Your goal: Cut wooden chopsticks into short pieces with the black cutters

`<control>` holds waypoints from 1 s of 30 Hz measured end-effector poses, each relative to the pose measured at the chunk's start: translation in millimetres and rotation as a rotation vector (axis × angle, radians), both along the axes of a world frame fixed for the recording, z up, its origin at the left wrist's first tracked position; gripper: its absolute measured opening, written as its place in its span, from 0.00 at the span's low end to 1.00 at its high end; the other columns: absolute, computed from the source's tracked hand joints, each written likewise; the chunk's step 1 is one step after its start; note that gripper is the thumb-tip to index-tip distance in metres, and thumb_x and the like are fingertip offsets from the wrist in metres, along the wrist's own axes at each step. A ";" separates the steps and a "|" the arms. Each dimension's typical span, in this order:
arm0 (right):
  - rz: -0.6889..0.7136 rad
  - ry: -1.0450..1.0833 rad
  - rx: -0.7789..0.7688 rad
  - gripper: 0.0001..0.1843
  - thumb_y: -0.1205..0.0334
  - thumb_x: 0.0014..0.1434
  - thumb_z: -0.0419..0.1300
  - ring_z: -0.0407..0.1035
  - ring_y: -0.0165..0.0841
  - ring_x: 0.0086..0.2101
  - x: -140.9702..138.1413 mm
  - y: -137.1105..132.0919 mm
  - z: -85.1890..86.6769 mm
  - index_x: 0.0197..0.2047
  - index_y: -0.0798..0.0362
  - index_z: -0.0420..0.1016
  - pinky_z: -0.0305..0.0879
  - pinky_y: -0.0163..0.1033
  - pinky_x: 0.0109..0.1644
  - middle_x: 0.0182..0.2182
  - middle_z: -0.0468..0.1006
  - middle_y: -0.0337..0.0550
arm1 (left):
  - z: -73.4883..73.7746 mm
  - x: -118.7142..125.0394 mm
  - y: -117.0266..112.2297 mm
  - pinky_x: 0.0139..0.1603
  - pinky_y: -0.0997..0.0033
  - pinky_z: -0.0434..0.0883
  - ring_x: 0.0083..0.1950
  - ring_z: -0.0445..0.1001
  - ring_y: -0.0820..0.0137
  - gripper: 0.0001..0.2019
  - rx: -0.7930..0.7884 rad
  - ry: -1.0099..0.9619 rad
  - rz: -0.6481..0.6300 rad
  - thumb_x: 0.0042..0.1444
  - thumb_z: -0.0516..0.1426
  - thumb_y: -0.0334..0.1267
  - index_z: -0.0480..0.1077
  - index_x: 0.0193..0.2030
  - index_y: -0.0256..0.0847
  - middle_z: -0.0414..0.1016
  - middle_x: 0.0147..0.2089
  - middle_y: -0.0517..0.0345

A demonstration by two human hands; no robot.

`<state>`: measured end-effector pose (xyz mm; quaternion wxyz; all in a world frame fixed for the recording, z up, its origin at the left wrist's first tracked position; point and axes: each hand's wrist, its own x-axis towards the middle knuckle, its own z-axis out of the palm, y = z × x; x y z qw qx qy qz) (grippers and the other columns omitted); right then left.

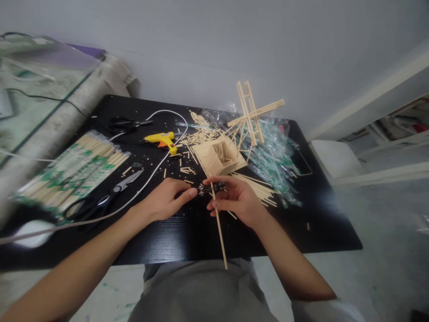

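Observation:
Pinched between the thumb and fingers of my right hand (239, 199) is a thin wooden chopstick (219, 228), its lower end slanting down past the table's front edge. My left hand (170, 197) is closed on a small dark hand tool (203, 189), whose far end lies across the chopstick near my right fingers; its exact kind is unclear. Just beyond the hands stands a model built from wooden sticks, with a square hollow box (219, 156) on a flat base. Behind the box rises a cross-shaped stick frame (251, 114).
Left of the hands lie scissors (117, 188), a yellow glue gun (162, 140) with a white cord, and packed chopsticks (75, 167). A second pair of black-handled scissors (129, 124) is farther back. Loose sticks (261, 190) and crumpled green-printed wrappers (275, 156) lie to the right.

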<state>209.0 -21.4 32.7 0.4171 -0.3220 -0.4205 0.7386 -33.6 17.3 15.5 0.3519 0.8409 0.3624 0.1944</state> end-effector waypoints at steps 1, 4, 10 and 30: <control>0.000 -0.001 0.000 0.25 0.70 0.53 0.75 0.82 0.31 0.35 0.2 -0.1 -0.5 0.53 0.46 0.81 0.85 0.38 0.37 0.57 0.79 0.43 | -0.2 0.1 0.0 0.30 0.69 0.58 0.25 0.64 0.73 0.26 -0.001 0.003 0.002 0.72 0.44 0.51 0.61 0.24 0.41 0.65 0.23 0.63; 0.001 -0.001 0.007 0.25 0.70 0.53 0.75 0.82 0.31 0.35 0.6 0.2 -0.4 0.54 0.45 0.81 0.85 0.38 0.37 0.57 0.79 0.42 | -0.4 0.4 0.1 0.29 0.69 0.57 0.23 0.62 0.73 0.27 0.019 0.009 0.024 0.72 0.45 0.51 0.61 0.23 0.41 0.64 0.21 0.63; -0.038 -0.051 0.023 0.25 0.70 0.53 0.75 0.83 0.31 0.36 2.5 1.0 7.2 0.54 0.45 0.80 0.85 0.37 0.38 0.53 0.81 0.41 | 1.8 -1.0 3.6 0.31 0.68 0.59 0.25 0.67 0.71 0.26 0.043 0.047 0.074 0.70 0.48 0.51 0.68 0.24 0.40 0.71 0.23 0.60; 0.078 -0.070 -0.017 0.21 0.67 0.58 0.70 0.83 0.32 0.38 -5.6 -6.2 -9.3 0.55 0.47 0.77 0.81 0.35 0.37 0.62 0.74 0.46 | -4.4 9.9 -2.3 0.16 0.75 0.49 0.16 0.51 0.79 0.23 -0.749 -0.475 0.354 0.55 0.67 0.52 0.79 0.51 0.36 0.56 0.16 0.71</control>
